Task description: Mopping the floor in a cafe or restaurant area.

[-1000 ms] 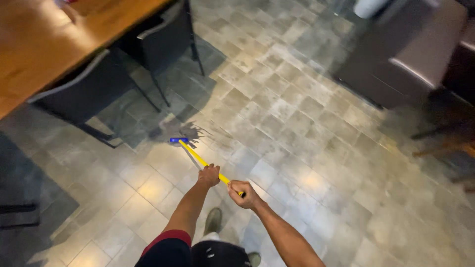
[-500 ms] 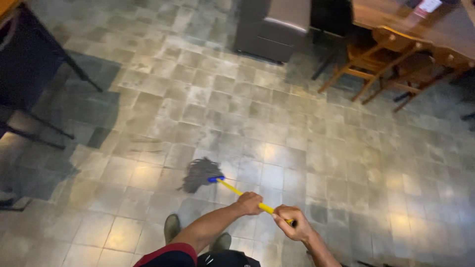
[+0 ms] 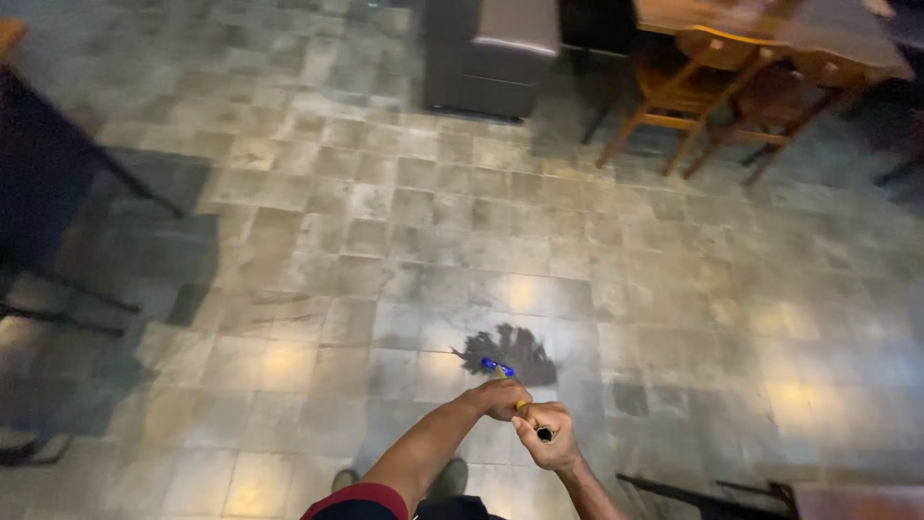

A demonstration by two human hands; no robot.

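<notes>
**Mop head down on the tiles, most of the handle hidden**

Down at the bottom of the view, the mop (image 3: 508, 354) rests its dark, stringy head on the grey tiled floor (image 3: 385, 212), just ahead of the person's hands. A small blue collar joins the head to the handle. Almost all of the handle is foreshortened and covered: only a short yellow bit shows between the two fists, and its dark end cap peeks out of the nearer one.

The left hand (image 3: 500, 398) is wrapped in a closed fist round the handle, closer to the mop head, with its forearm running down to a red sleeve edge at the bottom border. The right hand (image 3: 545, 436) is also curled tight round the handle's top end, touching or nearly touching the left; its arm is cut off by the lower edge.

Between the arms a shoe (image 3: 449, 477) is partly visible, the other barely made out beside it.

Farther off, a dark grey cabinet (image 3: 493, 53) stands at the top, its upper part cropped. To its right are wooden chairs (image 3: 688, 82) under a table, blurred and partly out of view. At the left edge, thin dark furniture legs (image 3: 144, 188) cast broad shadows; what they carry is too dark to tell.
</notes>
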